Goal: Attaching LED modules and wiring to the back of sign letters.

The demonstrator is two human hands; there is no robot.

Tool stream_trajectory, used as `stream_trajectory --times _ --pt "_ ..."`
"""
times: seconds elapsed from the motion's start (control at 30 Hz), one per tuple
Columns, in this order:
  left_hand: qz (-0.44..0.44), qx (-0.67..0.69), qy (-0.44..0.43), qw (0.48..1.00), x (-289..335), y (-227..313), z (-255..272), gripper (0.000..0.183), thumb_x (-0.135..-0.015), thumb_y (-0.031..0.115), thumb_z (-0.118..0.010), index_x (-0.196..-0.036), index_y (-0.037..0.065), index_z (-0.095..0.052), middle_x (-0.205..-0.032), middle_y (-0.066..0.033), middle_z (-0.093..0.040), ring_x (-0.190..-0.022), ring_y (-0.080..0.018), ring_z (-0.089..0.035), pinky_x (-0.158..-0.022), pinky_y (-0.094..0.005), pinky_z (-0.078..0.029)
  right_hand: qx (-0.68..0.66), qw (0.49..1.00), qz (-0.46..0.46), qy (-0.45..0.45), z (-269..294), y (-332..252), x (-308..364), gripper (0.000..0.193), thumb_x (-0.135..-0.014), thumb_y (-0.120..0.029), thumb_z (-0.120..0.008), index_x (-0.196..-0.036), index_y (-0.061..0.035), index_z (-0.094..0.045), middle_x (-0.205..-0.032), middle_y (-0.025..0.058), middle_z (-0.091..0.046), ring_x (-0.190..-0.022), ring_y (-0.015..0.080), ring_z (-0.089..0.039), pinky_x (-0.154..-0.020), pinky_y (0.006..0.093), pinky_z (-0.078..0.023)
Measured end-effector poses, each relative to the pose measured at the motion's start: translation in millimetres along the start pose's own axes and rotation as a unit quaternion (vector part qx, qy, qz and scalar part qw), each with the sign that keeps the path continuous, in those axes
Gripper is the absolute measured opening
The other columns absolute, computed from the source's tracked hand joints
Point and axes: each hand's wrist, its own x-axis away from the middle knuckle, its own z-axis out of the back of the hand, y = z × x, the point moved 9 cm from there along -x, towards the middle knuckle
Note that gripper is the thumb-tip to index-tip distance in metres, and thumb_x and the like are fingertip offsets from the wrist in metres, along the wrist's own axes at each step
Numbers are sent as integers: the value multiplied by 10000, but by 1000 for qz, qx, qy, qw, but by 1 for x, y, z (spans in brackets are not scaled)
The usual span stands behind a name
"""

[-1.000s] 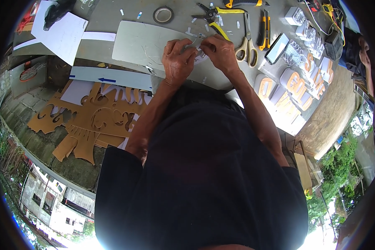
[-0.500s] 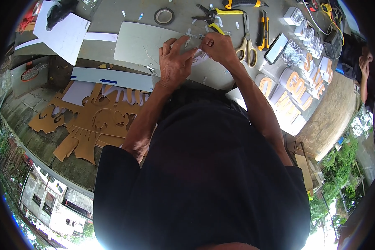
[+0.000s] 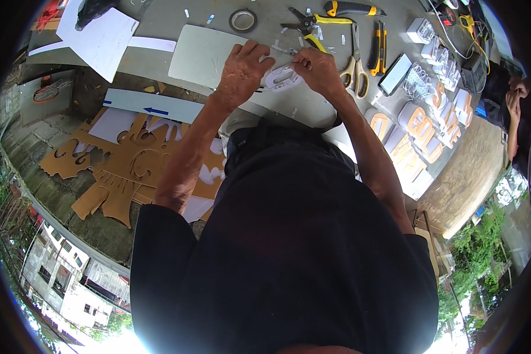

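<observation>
Holding my left fingers (image 3: 251, 52) bent, loosely spread, beside white cut-out piece (image 3: 271, 81) on surface (image 3: 159, 20); right fingers (image 3: 307, 56) bunch opposite, pinching or not, cannot tell.

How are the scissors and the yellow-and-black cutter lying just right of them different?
The scissors have tan handles and silvery blades, while the cutter is yellow and black. The scissors have two looped handles; the cutter has a straight, slim body without finger loops. The scissors also look longer than the cutter in this view. Both lie unheld on the grey table.
</observation>
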Motion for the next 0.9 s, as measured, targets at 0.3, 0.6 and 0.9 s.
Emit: stream_trajectory --times 0.3,0.6,0.9 --pt "311 226 19 923 38 -16 -24 142 -752 124 -843 -863 72 -772 -822 -37 -696 -763 -213 -671 -701 -360 -531 2 1000 -18 6 -1 6 1 118 -817 -63 -770 -892 -14 -693 -844 123 -693 -747 246 -712 -710 363 -573" --pt "366 199 142 898 41 -8 -27 148 -743 85 -851 -879 63 -796 -792 -57 -701 -681 -189 -689 -635 -321 -537 21 1000 -10 13 1 0 6 123 -825 -75 -774 -889 -15 -687 -851 129 -686 -751 270 -707 -704 365 -566" --pt "287 181 90 936 28 -10 -20 131 -743 58 -797 -870 88 -805 -802 -86 -732 -686 -230 -707 -626 -334 -544 30 999 -9 14 3 2 5 113 -824 -61 -762 -896 -12 -690 -857 136 -690 -760 277 -712 -719 371 -576"
